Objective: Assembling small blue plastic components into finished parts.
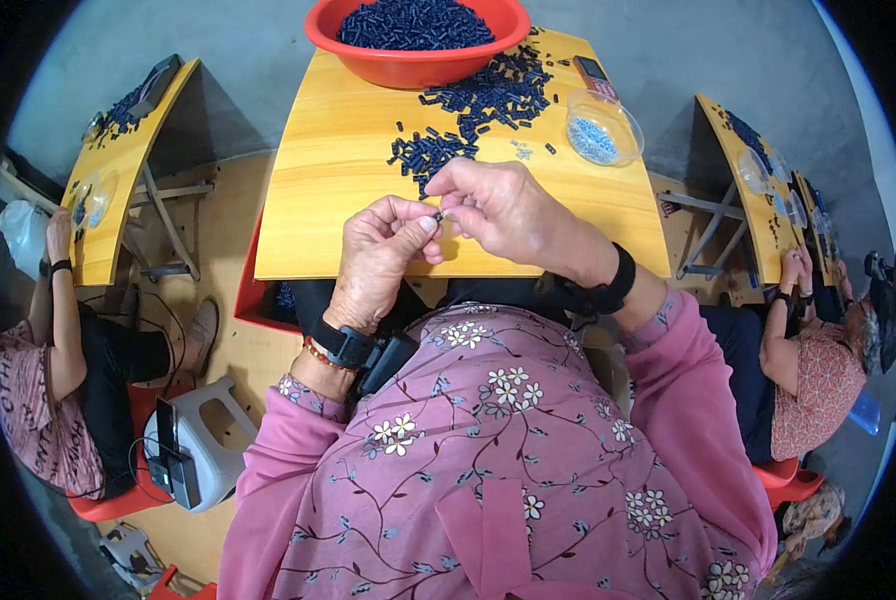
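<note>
We pinch a small dark piece in our left hand; our right hand curls alongside, its hold unclear.

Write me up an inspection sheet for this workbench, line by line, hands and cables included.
Surface: yellow wood-grain table, its near edge just in front of the person.
Work items: red basin of small dark parts at the far edge; loose dark parts spread in front of it; clear round dish with pale blue bits at right.
Clutter: dark phone-like device beyond the dish.
Hands: left hand pinches a tiny dark piece; right hand has its fingertips close by, grip unclear.
Cables: thin black cord by the grey stool at left; none seen on the table.
Surroundings: people seated at tables on both sides.
</note>
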`<state>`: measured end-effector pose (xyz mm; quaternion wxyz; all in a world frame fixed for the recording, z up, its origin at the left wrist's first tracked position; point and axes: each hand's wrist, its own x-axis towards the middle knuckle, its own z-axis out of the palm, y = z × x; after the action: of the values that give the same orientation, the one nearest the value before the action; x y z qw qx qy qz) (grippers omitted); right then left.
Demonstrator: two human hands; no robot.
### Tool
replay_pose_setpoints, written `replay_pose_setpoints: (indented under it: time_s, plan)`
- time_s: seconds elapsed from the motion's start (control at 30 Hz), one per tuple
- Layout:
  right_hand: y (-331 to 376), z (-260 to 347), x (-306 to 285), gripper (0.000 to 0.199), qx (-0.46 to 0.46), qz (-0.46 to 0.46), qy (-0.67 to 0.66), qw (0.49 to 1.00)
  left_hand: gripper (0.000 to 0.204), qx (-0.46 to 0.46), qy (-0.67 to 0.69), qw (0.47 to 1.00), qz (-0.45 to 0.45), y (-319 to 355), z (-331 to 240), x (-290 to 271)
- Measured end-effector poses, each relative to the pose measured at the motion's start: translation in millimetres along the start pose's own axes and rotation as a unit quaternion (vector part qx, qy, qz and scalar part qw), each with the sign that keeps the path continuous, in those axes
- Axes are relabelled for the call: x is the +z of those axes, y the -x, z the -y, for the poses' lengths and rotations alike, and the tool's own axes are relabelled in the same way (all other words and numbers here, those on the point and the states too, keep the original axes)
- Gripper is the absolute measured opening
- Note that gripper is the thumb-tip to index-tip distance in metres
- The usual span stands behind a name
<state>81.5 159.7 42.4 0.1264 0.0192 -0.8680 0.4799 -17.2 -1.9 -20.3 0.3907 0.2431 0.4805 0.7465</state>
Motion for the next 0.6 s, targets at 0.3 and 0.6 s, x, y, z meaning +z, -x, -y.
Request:
replay_pose_setpoints:
  time_s: [0.3, 0.6]
  plan:
    - [13, -11, 19, 0.02, 0.052, -0.099, -0.158, 0.981, 0.011, -0.002, 0.079, 0.997, -0.002, 1, 0, -2]
    - [14, -13, 31, 0.005, 0.07, -0.113, -0.116, 0.984, 0.009, -0.01, 0.114, 0.993, -0.013, 1, 4, 0]
